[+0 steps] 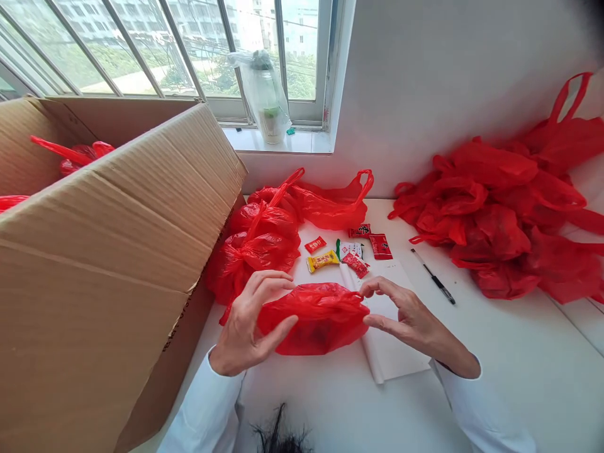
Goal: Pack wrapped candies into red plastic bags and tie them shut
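A red plastic bag (pixel 316 321) with dark contents faintly showing lies on the white table between my hands. My left hand (pixel 255 321) is at the bag's left side, its thumb and fingers spread apart. At the bag's right end is my right hand (pixel 401 314), thumb and fingers apart and the fingertips close to the bag's edge. Just beyond the bag are small wrapped snacks, among them a yellow packet (pixel 323 261), a green and white packet (pixel 350 249) and a red packet (pixel 380 246). White paper (pixel 396 346) lies partly under the bag's right side.
A large cardboard box (pixel 94 277) with red bags inside stands at left. Filled red bags (pixel 264 233) sit beside it. Another red bag (pixel 330 204) lies behind the snacks. A pen (pixel 434 277) and a red bag pile (pixel 504 214) are at right; a wrapped bottle (pixel 271 104) stands on the sill.
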Available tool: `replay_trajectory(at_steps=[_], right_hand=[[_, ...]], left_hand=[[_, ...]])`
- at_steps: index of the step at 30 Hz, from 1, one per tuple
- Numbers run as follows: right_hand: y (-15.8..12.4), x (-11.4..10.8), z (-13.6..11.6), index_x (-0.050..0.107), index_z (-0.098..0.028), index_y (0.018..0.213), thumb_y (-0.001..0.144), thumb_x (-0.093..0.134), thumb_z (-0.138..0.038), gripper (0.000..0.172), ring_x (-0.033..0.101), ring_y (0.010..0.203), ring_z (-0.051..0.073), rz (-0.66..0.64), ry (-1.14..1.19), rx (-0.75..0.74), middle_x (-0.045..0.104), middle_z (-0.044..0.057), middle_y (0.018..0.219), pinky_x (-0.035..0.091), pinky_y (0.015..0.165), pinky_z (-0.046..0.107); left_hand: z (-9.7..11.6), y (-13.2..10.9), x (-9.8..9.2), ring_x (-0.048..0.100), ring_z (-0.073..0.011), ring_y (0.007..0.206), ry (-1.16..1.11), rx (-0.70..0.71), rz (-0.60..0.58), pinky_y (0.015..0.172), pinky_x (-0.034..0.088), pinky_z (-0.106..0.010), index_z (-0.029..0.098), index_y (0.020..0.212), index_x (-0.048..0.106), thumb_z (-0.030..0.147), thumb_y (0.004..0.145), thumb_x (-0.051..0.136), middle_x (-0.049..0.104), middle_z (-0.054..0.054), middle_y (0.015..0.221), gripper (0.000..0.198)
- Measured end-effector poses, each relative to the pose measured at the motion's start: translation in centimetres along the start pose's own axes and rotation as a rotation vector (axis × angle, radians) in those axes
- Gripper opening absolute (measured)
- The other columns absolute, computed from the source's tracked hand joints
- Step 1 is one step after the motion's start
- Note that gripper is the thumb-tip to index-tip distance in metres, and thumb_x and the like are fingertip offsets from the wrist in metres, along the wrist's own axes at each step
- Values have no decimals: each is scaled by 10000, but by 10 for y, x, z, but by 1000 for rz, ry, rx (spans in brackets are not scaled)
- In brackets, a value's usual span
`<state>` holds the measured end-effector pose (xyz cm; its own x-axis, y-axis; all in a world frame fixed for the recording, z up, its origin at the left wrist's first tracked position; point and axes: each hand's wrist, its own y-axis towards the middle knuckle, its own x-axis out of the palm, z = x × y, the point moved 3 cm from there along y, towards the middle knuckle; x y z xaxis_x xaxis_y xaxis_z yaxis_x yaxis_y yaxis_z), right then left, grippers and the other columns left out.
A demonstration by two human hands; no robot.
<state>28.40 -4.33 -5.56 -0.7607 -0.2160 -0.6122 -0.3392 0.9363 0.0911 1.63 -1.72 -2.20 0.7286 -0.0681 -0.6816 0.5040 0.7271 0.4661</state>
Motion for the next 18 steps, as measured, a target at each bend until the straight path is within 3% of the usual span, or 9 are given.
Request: replay_trajectory(at_steps=[2,4,8,9,14,18], right_hand=[[4,4,-10,524,-244,1160,818,666,-417,408,564,1024,203,24,2,-39,608,54,1112,481,838,325],[11,13,-21,538,-244,1177,780,710,-426,469,558,1042,215,67,-29,-87,618,57,1122,464,895,360],[21,35,-35,632,-230,910,876,609,-279,64,571,846,188,116,-135,-133,669,15,871,449,818,353],[21,38,-36,627,-225,862,893,574,-240,63,567,796,175,132,-119,-127,665,6,821,443,791,338],[9,28,-24,592,-209,812,897,536,-255,111,563,726,142,280,175,44,623,-7,774,435,689,255],[-3,18,-3,572,-203,820,887,550,-371,183,525,703,134,345,383,172,567,-10,757,427,651,236]], left_hand=[[16,6,9,488,-266,1150,164,97,-56,956,462,-436,215,1167,567,187,825,634,587,-92,1188,349],[26,9,19,475,-278,1134,313,198,-98,938,461,-449,228,1150,593,178,854,608,615,-72,1159,300],[27,7,30,511,-266,1025,434,280,-140,841,477,-413,180,979,628,152,893,553,661,-51,962,117],[24,5,30,508,-266,1026,443,275,-144,838,473,-409,169,941,622,140,896,544,657,-53,939,94],[11,-10,11,464,-253,1080,359,172,-168,892,447,-399,167,944,565,111,890,538,625,-62,976,83],[8,-16,-9,477,-207,1051,87,60,-112,894,446,-353,188,908,515,84,853,555,593,-56,986,124]])
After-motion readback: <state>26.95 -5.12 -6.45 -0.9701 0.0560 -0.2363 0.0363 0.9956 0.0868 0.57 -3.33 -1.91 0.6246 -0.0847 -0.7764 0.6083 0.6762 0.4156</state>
